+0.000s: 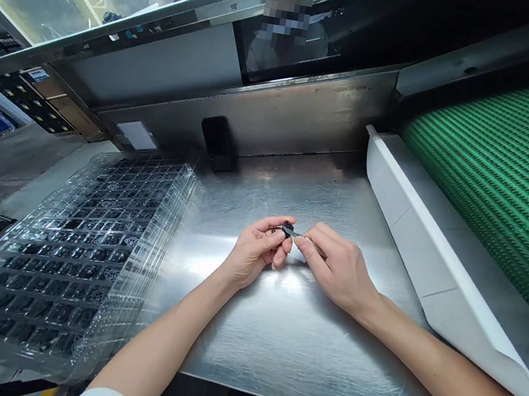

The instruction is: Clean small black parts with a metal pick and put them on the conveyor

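Between the thumb and fingers of my left hand is a small black part, held above the metal table. My right hand is closed around a thin tool with a narrow metal blade, whose tip touches or lies right against the black part. The tool's handle is mostly hidden in my fingers, so its exact kind does not show. Both hands are close together over the middle of the brushed metal table.
Stacked clear plastic trays with black parts in their pockets stand on the left. A phone-like black object leans against the back wall. Along the right runs a white guard rail, with a green conveyor belt beyond it.
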`<control>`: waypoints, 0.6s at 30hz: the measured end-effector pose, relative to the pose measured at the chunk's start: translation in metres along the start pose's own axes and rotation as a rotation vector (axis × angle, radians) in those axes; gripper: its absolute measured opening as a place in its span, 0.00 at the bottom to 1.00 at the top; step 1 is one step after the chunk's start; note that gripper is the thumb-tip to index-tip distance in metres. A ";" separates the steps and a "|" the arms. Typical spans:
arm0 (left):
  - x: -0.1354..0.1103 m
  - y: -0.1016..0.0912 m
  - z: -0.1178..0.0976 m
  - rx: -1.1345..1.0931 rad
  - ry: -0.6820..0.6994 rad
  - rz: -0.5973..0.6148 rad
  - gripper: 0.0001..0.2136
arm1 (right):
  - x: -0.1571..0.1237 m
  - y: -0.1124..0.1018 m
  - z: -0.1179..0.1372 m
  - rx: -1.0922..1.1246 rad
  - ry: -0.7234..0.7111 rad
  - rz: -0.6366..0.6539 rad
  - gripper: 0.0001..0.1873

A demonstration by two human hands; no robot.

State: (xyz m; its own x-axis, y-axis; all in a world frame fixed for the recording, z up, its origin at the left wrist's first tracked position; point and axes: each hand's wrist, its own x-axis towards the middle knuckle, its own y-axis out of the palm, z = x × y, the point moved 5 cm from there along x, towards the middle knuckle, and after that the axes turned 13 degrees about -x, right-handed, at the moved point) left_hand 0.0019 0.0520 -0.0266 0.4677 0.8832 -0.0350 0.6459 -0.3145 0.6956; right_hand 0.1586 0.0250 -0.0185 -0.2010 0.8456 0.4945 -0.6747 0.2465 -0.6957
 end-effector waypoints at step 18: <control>0.004 -0.010 0.001 -0.059 -0.058 -0.093 0.17 | 0.005 -0.012 -0.001 0.084 -0.014 -0.126 0.21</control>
State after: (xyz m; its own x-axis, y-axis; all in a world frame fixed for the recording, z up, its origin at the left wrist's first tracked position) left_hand -0.0023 0.0583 -0.0339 0.4430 0.8852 -0.1417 0.6525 -0.2100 0.7281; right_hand 0.1664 0.0266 -0.0085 -0.1203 0.8035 0.5831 -0.7523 0.3095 -0.5816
